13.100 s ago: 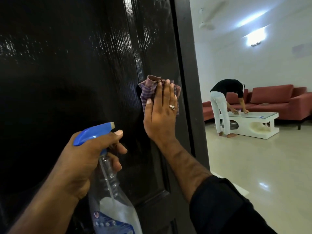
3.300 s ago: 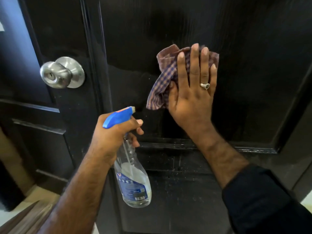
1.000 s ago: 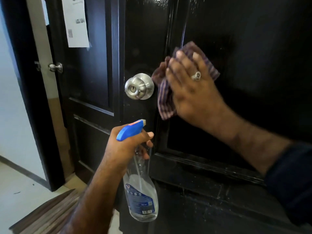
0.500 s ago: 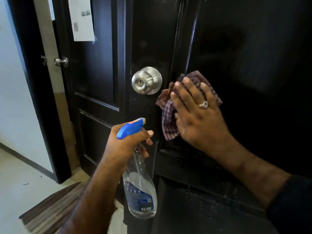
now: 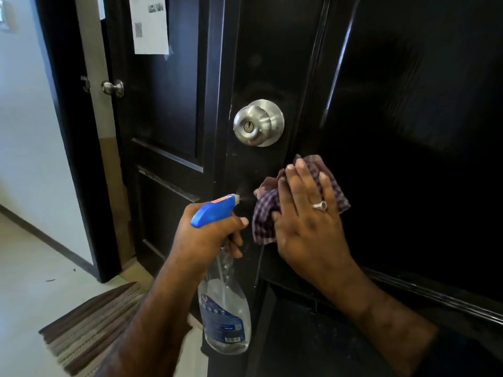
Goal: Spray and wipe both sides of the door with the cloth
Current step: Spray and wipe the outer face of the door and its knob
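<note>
we see a right hand (image 5: pixel 307 227) pressing a checked cloth (image 5: pixel 265 216) flat-fingered on the black door (image 5: pixel 408 131), at five o'clock below the knob (image 5: pixel 258 123). the left hand (image 5: pixel 206 235) grips a spray bottle (image 5: pixel 224 317), perhaps misting.

wall (image 5: pixel 24 137): pale | floor (image 5: pixel 24 289): light tile | striped mat (image 5: pixel 89 325)

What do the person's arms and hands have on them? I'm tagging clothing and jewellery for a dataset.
The right hand wears a silver ring with a dark stone on its ring finger. A dark sleeve covers the right arm from mid-forearm up, near the frame's bottom right. The left hand and its forearm are bare: no ring, watch, glove or sleeve shows.
</note>
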A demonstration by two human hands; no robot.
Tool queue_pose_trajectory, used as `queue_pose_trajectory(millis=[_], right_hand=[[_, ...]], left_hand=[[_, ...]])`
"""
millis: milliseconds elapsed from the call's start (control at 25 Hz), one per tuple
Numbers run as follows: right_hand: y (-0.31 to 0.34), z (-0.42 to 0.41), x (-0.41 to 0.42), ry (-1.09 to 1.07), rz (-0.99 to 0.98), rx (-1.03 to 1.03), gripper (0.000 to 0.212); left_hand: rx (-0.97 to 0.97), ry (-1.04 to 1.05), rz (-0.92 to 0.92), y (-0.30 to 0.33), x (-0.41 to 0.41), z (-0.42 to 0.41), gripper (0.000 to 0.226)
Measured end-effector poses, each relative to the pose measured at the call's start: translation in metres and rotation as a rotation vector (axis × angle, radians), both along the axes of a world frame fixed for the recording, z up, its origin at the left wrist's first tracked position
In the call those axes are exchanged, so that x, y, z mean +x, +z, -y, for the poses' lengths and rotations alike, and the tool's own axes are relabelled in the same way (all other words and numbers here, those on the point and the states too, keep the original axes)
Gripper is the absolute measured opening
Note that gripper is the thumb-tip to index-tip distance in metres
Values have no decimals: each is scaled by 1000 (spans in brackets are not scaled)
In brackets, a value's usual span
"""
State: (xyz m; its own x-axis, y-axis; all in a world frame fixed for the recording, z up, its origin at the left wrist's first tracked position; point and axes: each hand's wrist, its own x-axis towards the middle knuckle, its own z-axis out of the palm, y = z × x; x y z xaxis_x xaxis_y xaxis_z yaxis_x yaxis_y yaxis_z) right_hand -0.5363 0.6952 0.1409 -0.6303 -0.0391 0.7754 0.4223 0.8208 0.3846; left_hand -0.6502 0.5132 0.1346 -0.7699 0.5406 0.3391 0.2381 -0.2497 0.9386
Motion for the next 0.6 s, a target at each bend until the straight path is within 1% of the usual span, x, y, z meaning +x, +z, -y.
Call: queue_pose_trajectory(millis=[40,120,160,200,320,360,400,480,560,600], right_hand=[[-16,1,-2,19,67,35,73],[-54,-5,3,61,288,138,80],[-60,-9,6,84,354,175,80],[-56,-11,4,108,349,188,79],[-7,4,-32,118,169,125,71],[9,11,-50,133,141,117,69],[18,18,-67,140,165,133,67],[12,23,-85,145,294,218,70],[-15,18,-76,133,442,281,71],[-25,13,-62,140,481,286,71]], left_hand=[[-5,16,-8,-1,-2,3,19],[8,53,4,-6,-6,11,20],[20,71,12,-9,-8,16,20],[28,86,16,-11,-10,21,19],[45,89,-4,-11,-12,28,17],[64,91,-5,-9,-12,28,16],[76,96,-7,-6,-10,28,15],[82,112,-23,-2,-5,29,12],[81,130,-24,0,-4,35,12],[77,138,-20,0,-6,39,12]])
